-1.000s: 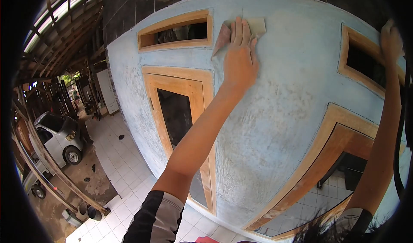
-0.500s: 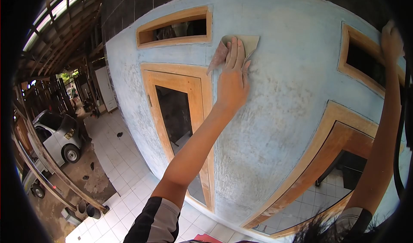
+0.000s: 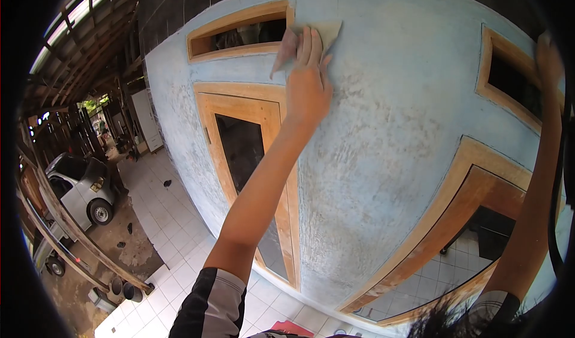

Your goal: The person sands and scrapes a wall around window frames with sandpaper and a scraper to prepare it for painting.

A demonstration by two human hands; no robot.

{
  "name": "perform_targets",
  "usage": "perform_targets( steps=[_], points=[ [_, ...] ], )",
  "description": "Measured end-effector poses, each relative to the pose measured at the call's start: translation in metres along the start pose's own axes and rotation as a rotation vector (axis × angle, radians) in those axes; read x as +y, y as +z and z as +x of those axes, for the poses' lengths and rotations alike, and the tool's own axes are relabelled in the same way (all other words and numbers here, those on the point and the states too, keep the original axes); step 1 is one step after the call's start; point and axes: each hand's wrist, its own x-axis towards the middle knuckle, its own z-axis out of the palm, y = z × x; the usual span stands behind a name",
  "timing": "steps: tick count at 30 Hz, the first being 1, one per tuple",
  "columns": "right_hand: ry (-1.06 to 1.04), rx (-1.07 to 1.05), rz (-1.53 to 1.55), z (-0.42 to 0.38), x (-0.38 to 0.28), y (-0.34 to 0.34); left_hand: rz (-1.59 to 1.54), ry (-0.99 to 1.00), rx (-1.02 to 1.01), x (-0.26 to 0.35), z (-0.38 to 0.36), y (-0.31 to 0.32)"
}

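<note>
My left hand presses a curled sheet of sandpaper flat against the pale blue wall, its fingers pointing up and lying together over the sheet. A loose flap of the sheet hangs at the hand's left, by the corner of the upper wooden vent frame. At the far right edge, my right hand is raised beside the right vent frame. Its fingers are blurred and dark, so what it touches is unclear.
Below my left hand stands a wooden window frame with dark glass. Another wooden frame is at the lower right. White floor tiles, a parked vehicle, wooden poles and buckets lie to the left.
My left hand and the sandpaper have moved up and to the left across the wall, closer to the upper vent frame. My right hand stays at the right edge.
</note>
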Motion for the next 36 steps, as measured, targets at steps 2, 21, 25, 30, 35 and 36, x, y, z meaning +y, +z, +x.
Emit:
perform_targets(
  steps=[2, 21, 25, 30, 35, 36],
  points=[
    [-0.022, 0.082, 0.002, 0.001, 0.004, 0.008, -0.066, -0.013, -0.013, 0.004, -0.036, 0.001],
    [-0.033, -0.033, 0.074, 0.018, 0.091, 0.074, -0.069, 0.024, -0.070, 0.004, -0.024, -0.009],
    [-0.053, -0.059, 0.065, 0.019, 0.098, 0.082, -0.048, 0.027, -0.012, -0.012, 0.033, 0.002],
    [0.035, -0.110, -0.150, 0.033, 0.116, 0.083, -0.050, -0.037, -0.043, -0.017, 0.069, -0.006],
    [-0.080, -0.100, 0.060, 0.017, 0.098, 0.076, 0.019, 0.077, -0.004, 0.002, -0.015, -0.005],
    [-0.076, -0.093, 0.028, 0.021, 0.096, 0.078, 0.008, 0.085, -0.022, 0.005, -0.023, -0.006]
  ],
)
